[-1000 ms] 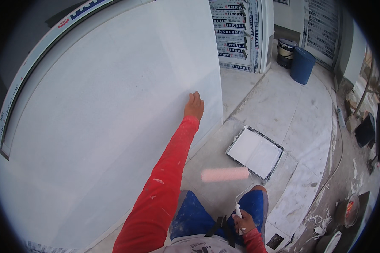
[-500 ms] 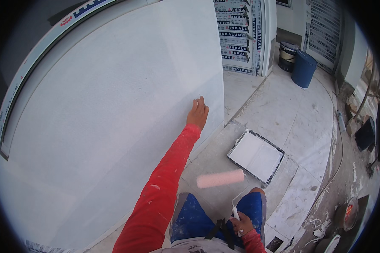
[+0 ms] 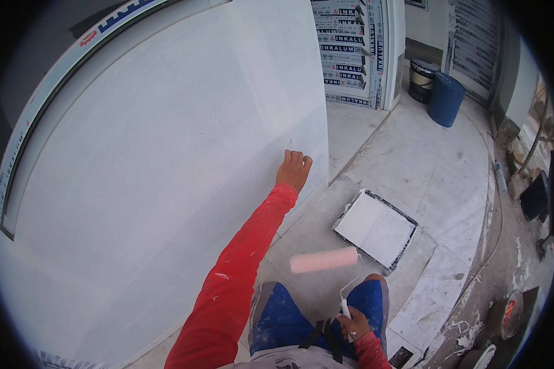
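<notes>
My right hand point(image 3: 355, 325) is wrapped round the white handle of a paint roller point(image 3: 324, 260), held low by my right thigh. The roller's long pale pink sleeve hangs sideways over the floor in front of my knees. My left arm, in a paint-flecked red sleeve, reaches forward to the white wall point(image 3: 166, 154). Near the wall's right end my left hand point(image 3: 294, 169) is at its surface with the fingers curled in. Its fingertips are hidden, so whatever they may hold cannot be made out. A small mark shows on the wall just above the knuckles.
On the tiled floor, right of the roller, lies a black-rimmed paint tray point(image 3: 375, 229) with white paint. Farther back stand a blue bucket point(image 3: 445, 100) and a dark bucket point(image 3: 421, 82). A taped window frame point(image 3: 55, 92) borders the wall; a cable point(image 3: 497, 240) runs along the right.
My left hand has slid slightly down the wall, and its fingers, more stretched before, are now curled. The roller in my right hand stays nearly where it was.
</notes>
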{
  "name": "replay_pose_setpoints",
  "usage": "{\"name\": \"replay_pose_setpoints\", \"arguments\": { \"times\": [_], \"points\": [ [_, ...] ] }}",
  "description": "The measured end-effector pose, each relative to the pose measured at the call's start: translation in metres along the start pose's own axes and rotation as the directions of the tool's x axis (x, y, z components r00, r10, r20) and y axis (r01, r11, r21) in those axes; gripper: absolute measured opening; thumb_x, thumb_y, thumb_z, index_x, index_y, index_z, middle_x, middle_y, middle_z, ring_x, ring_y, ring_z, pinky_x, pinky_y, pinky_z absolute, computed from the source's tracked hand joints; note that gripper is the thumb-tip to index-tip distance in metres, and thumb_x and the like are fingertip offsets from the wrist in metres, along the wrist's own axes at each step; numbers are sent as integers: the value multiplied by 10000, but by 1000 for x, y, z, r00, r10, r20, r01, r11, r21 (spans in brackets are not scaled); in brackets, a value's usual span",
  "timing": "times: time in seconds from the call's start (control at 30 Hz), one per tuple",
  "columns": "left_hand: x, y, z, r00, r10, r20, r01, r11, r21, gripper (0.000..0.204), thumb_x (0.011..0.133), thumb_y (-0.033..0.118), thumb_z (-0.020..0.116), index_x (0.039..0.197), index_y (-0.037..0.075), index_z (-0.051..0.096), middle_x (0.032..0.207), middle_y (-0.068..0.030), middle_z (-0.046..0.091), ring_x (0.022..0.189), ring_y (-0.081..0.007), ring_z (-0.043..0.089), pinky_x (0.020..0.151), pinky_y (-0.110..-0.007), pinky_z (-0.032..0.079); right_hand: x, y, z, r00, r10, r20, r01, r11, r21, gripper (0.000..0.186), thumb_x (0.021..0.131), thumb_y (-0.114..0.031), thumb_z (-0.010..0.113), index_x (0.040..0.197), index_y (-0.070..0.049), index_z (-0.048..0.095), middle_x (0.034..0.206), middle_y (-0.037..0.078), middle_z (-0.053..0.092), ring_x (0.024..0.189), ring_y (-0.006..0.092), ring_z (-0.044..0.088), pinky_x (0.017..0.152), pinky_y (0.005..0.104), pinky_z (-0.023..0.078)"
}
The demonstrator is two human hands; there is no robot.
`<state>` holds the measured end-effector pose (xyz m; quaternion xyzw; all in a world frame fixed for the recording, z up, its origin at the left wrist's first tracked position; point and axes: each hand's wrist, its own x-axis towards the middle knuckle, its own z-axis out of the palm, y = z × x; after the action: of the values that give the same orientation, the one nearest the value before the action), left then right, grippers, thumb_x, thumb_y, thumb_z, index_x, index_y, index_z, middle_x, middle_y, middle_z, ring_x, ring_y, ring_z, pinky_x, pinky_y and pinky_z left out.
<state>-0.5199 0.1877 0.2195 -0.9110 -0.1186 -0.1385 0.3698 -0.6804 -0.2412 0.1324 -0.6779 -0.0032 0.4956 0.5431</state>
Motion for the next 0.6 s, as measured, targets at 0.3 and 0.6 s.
{"name": "replay_pose_setpoints", "arguments": {
  "times": [0.3,0.6],
  "points": [
    [-30,-12,5,998,44,-48,-39,995,93,283,938,186,526,1207,97,527,1304,-149,535,1242,-299,429,1140,-484,212,30,-10,-8,997,-1,79,5,998,-55,244,893,-226,685,969,-11,598,632,21,510,421,124,483,383,297,401],
    [-9,-19,-10,977,69,204,-93,989,111,408,929,248,520,1301,82,486,1535,-215,342,1338,-318,342,1166,-480,161,77,-25,-26,991,50,125,-41,996,-73,280,877,-247,705,1000,-17,602,641,22,508,429,125,478,385,304,405]
  ]
}}
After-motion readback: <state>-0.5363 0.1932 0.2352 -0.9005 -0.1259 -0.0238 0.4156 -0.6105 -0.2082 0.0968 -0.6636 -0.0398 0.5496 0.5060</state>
